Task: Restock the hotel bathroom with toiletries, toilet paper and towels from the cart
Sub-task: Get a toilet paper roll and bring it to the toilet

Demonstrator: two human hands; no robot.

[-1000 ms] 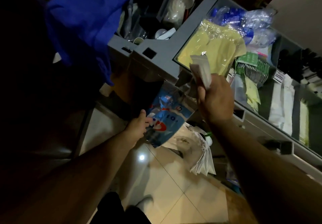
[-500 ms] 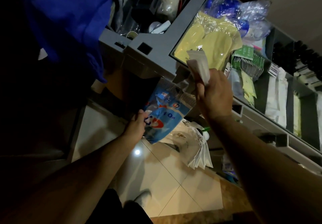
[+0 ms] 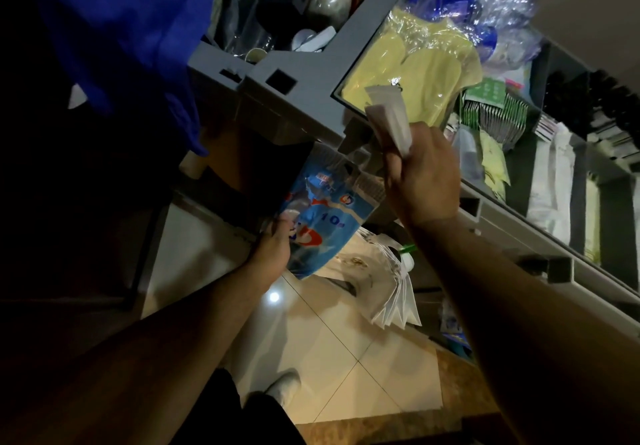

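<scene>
My right hand grips white tube, long axis upright, tip leaning left; my left hand pinches blue packet.

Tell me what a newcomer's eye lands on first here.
The big blue cloth hanging at upper left and the yellow packs in the grey cart tray stand out most. In the middle, the left hand grips a blue printed bag, while the right hand holds a white packet above the cart edge.
</scene>
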